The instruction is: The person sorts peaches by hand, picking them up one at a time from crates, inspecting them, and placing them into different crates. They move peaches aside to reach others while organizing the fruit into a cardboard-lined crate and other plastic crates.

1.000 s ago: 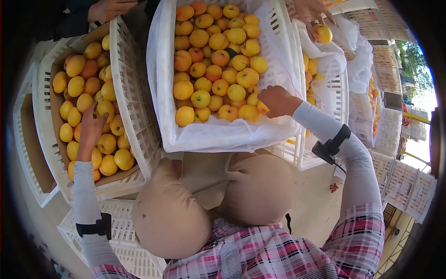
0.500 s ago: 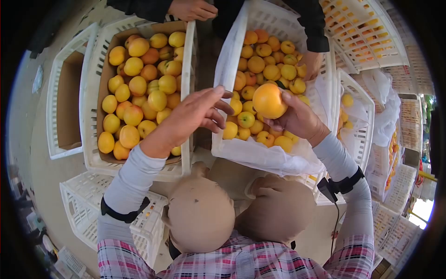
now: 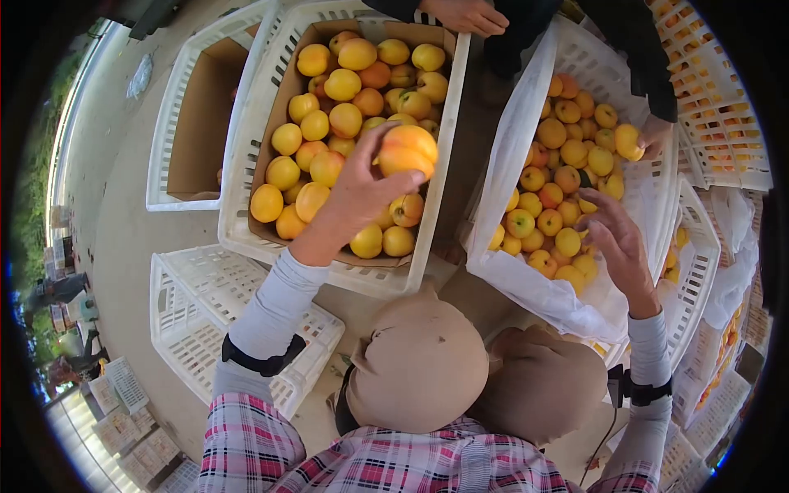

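Note:
My left hand (image 3: 355,195) grips a yellow-orange peach (image 3: 408,151) with a reddish blush. It is raised above the cardboard-lined white crate (image 3: 441,177), where many more peaches (image 3: 343,120) lie. Over the near right part of the cloth-lined crate (image 3: 534,289), my right hand (image 3: 620,246) is open, fingers curved and apart, holding nothing. Smaller-looking peaches (image 3: 552,197) fill that crate, some of them hidden behind my right hand.
Across from me, another person's hand (image 3: 653,135) holds a peach (image 3: 629,141); their other hand (image 3: 468,15) rests by the left crate's far corner. A cardboard-lined crate (image 3: 162,152) stands at far left, white crates (image 3: 197,283) below it. More crates (image 3: 711,90) line the right.
The peach has passed from my right hand to my left, which now holds it over the left crate. My right hand has opened. The view has turned left, and the other person's hand now lifts a peach.

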A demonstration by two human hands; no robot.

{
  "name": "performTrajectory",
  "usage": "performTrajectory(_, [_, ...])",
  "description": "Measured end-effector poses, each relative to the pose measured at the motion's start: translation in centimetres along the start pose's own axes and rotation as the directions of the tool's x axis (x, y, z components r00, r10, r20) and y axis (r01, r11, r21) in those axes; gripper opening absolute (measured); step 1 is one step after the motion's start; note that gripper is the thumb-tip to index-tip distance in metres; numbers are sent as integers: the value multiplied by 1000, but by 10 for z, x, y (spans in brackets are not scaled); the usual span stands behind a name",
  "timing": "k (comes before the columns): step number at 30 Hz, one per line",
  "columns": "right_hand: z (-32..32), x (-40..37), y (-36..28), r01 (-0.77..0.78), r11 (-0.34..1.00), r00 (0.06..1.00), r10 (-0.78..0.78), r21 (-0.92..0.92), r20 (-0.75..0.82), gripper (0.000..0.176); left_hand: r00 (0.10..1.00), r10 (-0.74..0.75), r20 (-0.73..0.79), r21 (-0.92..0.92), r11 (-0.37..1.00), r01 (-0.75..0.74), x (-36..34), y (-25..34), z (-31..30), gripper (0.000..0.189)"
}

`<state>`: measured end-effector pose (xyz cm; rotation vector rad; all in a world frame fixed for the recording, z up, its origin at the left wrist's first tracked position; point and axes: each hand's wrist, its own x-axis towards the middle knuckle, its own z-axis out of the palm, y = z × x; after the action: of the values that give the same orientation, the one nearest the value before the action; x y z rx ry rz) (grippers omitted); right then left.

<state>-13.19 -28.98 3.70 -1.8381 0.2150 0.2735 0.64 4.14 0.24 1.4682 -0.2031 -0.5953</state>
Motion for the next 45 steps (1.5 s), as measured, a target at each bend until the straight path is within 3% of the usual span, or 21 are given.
performTrajectory(1, [-5,-7,5,-40,999,998,39,-32,-45,42,1000,-6,-4,4,1000,6,0,-3,-19,67])
performTrajectory(3, [-11,-19,23,-47,998,995,44,-35,-88,40,983,-85,-164,114,988,105,2,-12,-48,63])
performTrajectory(7, [-6,-32,43,-99,995,982,92,-33,-166,36,984,-107,-140,217,967,136,11,-38,-59,61])
performTrajectory(10, [-1,-35,41,-126,986,988,115,-108,-107,35,993,-58,-99,341,936,88,27,-55,-43,61])
performTrajectory(12, [-1,-36,39,-131,980,990,121,-149,-76,34,998,49,37,645,762,-62,35,-60,-33,64])
performTrajectory(13, [-2,-37,39,-128,975,991,117,-180,-70,34,991,111,77,785,606,-129,36,-69,-34,63])
performTrajectory(16, [-5,-36,38,-130,967,991,117,-220,-71,34,983,-13,184,843,517,-151,37,-73,-42,55])
performTrajectory(17, [-6,-39,39,-146,964,988,131,-223,-79,34,977,61,205,825,526,-206,34,-79,-44,45])
performTrajectory(20, [-7,-41,48,-176,973,981,161,-151,-106,35,985,86,153,820,546,-175,9,-82,-40,42])
performTrajectory(22, [-5,-42,54,-163,977,981,146,-136,-125,35,972,-14,235,813,551,-189,-1,-73,-49,40])
performTrajectory(24, [-7,-43,54,-170,975,983,158,-140,-94,36,981,38,191,820,543,-181,-12,-62,-61,35])
performTrajectory(26, [-12,-46,57,-204,964,979,196,-172,-64,36,989,137,47,781,613,-122,-18,-47,-87,32])
performTrajectory(28, [-16,-49,61,-211,964,977,202,-164,-70,36,953,282,-113,843,535,-59,-22,-49,-128,29])
performTrajectory(30, [-19,-52,66,-215,960,975,199,-178,-103,36,920,291,-263,930,331,161,-33,-41,-158,30])
performTrajectory(32, [-18,-54,75,-202,969,978,190,-146,-89,37,947,196,-255,959,175,222,-48,-42,-178,36])
performTrajectory(35, [-19,-57,65,-207,942,978,192,-264,-82,33,988,104,-118,993,-14,120,-62,-62,-196,50])
performTrajectory(36, [-28,-58,70,-283,901,959,274,-329,-75,33,989,20,-147,988,-35,147,-62,-54,-185,55])
performTrajectory(37, [-32,-60,72,-215,919,976,192,-330,-101,33,996,28,-80,995,-49,81,-65,-64,-196,60])
performTrajectory(41, [-66,-63,90,-311,869,948,253,-384,-194,38,1000,-9,-22,999,-28,21,-64,-51,-183,63])
performTrajectory(43, [-74,-60,92,-396,843,918,358,-364,-172,40,984,-126,-129,977,-189,104,-62,-44,-177,64])
performTrajectory(45, [-74,-55,93,-341,828,940,316,-446,-132,42,981,-149,-123,977,-190,94,-60,-42,-181,65])
